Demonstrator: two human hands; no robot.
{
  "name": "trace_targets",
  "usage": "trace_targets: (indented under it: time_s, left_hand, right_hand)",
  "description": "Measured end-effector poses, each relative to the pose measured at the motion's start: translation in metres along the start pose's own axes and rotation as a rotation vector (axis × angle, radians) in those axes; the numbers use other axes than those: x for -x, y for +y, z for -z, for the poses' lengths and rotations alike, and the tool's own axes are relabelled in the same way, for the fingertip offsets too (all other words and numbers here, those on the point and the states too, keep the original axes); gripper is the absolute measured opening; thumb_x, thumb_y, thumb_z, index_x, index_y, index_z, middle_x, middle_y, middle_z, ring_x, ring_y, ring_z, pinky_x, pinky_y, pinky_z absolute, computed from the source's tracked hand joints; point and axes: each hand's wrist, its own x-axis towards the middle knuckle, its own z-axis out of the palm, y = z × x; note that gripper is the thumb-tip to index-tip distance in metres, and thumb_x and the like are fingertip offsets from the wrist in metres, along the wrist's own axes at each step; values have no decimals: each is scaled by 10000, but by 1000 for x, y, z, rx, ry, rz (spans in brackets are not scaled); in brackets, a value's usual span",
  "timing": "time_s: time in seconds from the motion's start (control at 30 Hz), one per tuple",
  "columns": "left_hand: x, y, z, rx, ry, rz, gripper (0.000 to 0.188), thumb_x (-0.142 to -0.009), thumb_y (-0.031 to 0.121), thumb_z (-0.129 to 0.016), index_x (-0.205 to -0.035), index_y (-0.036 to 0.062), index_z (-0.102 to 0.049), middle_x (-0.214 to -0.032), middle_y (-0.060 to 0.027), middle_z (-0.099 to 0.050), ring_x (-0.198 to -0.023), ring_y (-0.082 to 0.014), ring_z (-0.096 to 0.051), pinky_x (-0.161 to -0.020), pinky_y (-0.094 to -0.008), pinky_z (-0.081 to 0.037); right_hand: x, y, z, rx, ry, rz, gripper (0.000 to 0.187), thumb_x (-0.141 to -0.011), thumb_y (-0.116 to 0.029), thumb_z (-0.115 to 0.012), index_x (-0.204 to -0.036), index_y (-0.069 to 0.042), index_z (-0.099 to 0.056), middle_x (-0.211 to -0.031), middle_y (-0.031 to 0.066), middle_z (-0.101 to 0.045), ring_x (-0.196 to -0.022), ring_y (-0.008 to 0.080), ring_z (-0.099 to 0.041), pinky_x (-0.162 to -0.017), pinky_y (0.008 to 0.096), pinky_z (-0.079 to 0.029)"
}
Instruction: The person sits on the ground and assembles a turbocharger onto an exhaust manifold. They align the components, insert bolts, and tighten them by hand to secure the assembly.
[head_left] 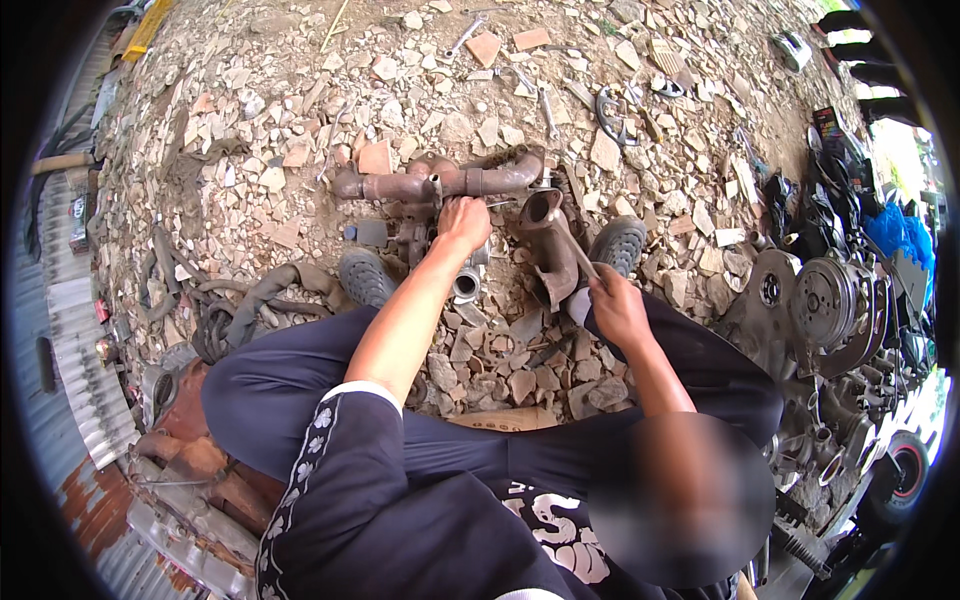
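A rusty exhaust manifold (405, 187) lies on the stony ground in front of me, with a turbocharger-like metal part (468, 282) below it, between my feet. My left hand (464, 224) is closed in a fist against the manifold's near side. A thin metal rod (500, 203) sticks out to the right of its fingers; the grip itself is hidden. My right hand (620, 308) is wrapped round a tool's slim brown handle (583, 258), which slants up and left. Its far end cannot be made out beside a rusty flanged pipe elbow (548, 245) near my right shoe.
Wrenches (465, 36) lie among broken stones beyond the manifold. Old hoses (265, 290) are heaped at left, beside corrugated metal sheets (85, 330). Engine parts, including a round pulley (825, 298), crowd the right side. A blue plastic bag (888, 232) lies behind them.
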Motion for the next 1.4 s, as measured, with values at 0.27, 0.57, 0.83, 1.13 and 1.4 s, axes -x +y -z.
trace_targets:
  time_s: [0.27, 0.57, 0.83, 1.13, 1.4]
  left_hand:
    - [-2, -10, -8, 60, 49, 19, 230, -850, 66, -595, -933, -23, -790, -1025, -273, -732, -993, -416, -732, -919, -474, -581]
    - [-1, -10, -10, 59, 55, 28, 253, -910, 95, -565, -894, -10, -794, -970, -245, -757, -951, -388, -745, -895, -461, -583]
    - [-2, -9, -11, 73, 103, -1, 231, -874, 73, -576, -861, -26, -784, -904, -262, -744, -877, -390, -757, -833, -460, -607]
    - [0, -8, -11, 65, 140, -17, 220, -862, 69, -586, -858, -27, -783, -887, -261, -744, -864, -386, -759, -827, -456, -611]
    - [2, -8, -5, 52, 114, -4, 246, -881, 96, -574, -906, -8, -796, -940, -267, -749, -933, -385, -755, -902, -468, -584]
  right_hand:
    - [-61, 2, -62, 190, 114, 136, 247, -981, -135, -567, -1129, -4, -715, -883, 323, -686, -887, 519, -673, -828, 576, -536]
    - [-88, 3, -74, 211, 22, 193, 218, -959, -131, -588, -1053, 1, -732, -863, 331, -681, -856, 502, -684, -818, 567, -546]
    - [-70, -22, -75, 199, 54, 141, 267, -971, -148, -590, -1158, -27, -737, -918, 311, -699, -884, 495, -690, -832, 547, -549]
    - [-87, 7, -66, -163, -148, 27, 285, -968, -99, -597, -1210, 20, -687, -959, 261, -729, -814, 375, -711, -716, 458, -556]
    - [-94, -28, -86, -256, -353, -205, 335, -955, -141, -534, -1187, 89, -609, -1048, 261, -684, -889, 354, -657, -785, 445, -537]
